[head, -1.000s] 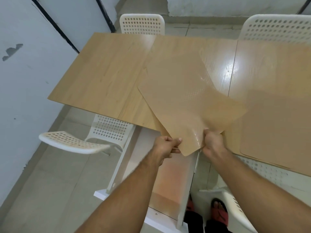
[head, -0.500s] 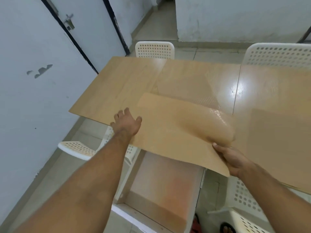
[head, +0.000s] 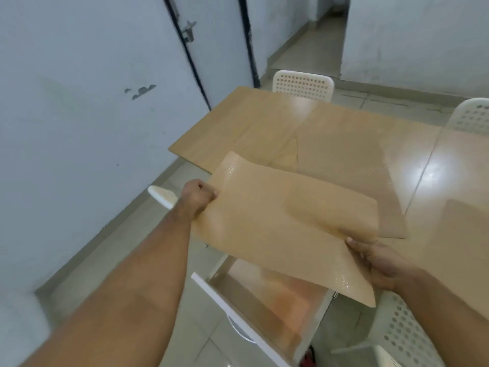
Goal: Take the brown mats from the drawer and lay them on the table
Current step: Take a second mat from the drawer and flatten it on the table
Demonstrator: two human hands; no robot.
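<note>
I hold a flexible brown mat (head: pixel 280 223) in the air, over the table's near edge and the open drawer. My left hand (head: pixel 198 198) grips its left edge with curled fingers. My right hand (head: pixel 381 260) holds its right side, thumb on top. A second brown mat (head: pixel 349 165) lies flat on the wooden table (head: pixel 232 133), and part of a third mat (head: pixel 468 223) shows at the right. The white drawer (head: pixel 254 300) stands pulled out below the held mat; its inside is partly hidden by the mat.
White perforated chairs stand around the table: one chair (head: pixel 303 84) at the far end, another chair (head: pixel 471 116) at the far right, one chair (head: pixel 402 332) near my right arm, and a chair seat (head: pixel 162 196) by the left wall. A door (head: pixel 217 43) is on the left.
My left hand, resting open on the mat half a second ago, now grips the mat's left edge. The mat has been lifted off the table, and my view has shifted up.
</note>
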